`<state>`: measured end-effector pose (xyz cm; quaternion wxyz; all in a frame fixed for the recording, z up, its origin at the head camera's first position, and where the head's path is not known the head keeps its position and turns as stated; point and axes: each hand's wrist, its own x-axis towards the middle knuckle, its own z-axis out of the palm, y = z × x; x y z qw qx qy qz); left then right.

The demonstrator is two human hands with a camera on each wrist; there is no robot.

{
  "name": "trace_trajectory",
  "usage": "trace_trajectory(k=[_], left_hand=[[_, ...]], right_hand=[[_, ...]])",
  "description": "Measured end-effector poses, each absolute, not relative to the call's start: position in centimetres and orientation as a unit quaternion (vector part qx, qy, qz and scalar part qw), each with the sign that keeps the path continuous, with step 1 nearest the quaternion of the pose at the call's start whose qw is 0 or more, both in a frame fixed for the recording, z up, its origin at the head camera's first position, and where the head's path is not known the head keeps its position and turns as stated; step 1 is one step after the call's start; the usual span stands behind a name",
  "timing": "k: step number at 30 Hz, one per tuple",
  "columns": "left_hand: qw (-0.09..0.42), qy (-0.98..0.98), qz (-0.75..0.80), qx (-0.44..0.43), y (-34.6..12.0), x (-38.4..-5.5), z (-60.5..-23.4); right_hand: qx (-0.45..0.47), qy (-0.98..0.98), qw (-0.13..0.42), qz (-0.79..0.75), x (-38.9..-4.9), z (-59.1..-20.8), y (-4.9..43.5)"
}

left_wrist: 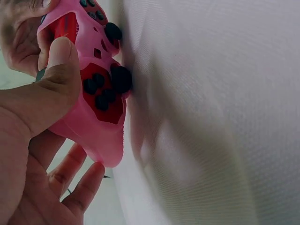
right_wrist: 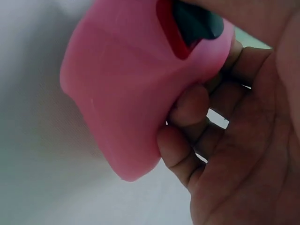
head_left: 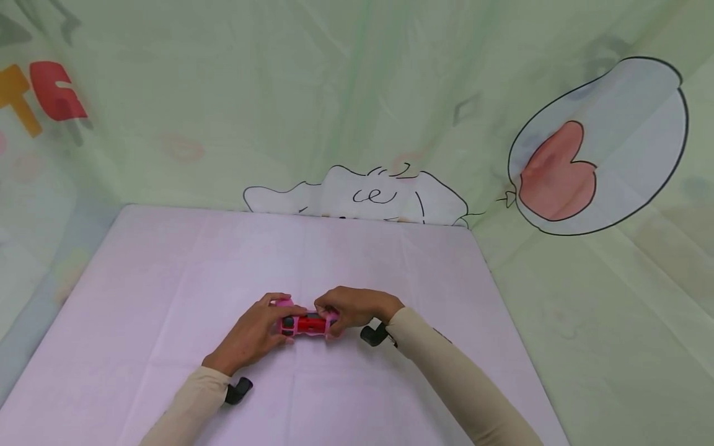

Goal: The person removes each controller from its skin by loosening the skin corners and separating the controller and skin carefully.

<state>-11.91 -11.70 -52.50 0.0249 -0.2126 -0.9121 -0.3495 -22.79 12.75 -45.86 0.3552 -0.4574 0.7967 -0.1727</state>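
Note:
A red game controller [head_left: 311, 324] with black buttons sits inside a pink, rubbery-looking cover [left_wrist: 105, 143]. In the left wrist view its thumbsticks [left_wrist: 121, 78] point at the tablecloth and lie right against it. My left hand [head_left: 253, 331] grips one end, its thumb [left_wrist: 61, 58] lying over the red edge showing through the cover's opening. At the other end my right hand [head_left: 354, 308] holds the covered controller. In the right wrist view its curled fingertips [right_wrist: 190, 105] press the pink cover, close to a black trigger [right_wrist: 199, 23].
A pale pinkish cloth covers the table [head_left: 184, 279]. Behind it hangs a light green curtain [head_left: 251, 93] with printed drawings, among them a balloon with a heart [head_left: 630, 142]. Small black devices [head_left: 238, 391] are strapped at both wrists, over beige sleeves.

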Motion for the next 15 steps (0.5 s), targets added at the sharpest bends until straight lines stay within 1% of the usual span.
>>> trace_trajectory(k=[5, 15], left_hand=[[0.031, -0.913, -0.345, -0.215, -11.7, -11.9, -52.3], [0.026, -0.915, -0.343, -0.210, -11.6, -12.0, -52.4]], right_hand=[[-0.454, 0.799, 0.350, -0.180, -22.7, -45.8, 13.0], [-0.470, 0.802, 0.287, -0.231, -22.4, -46.1, 14.5]])
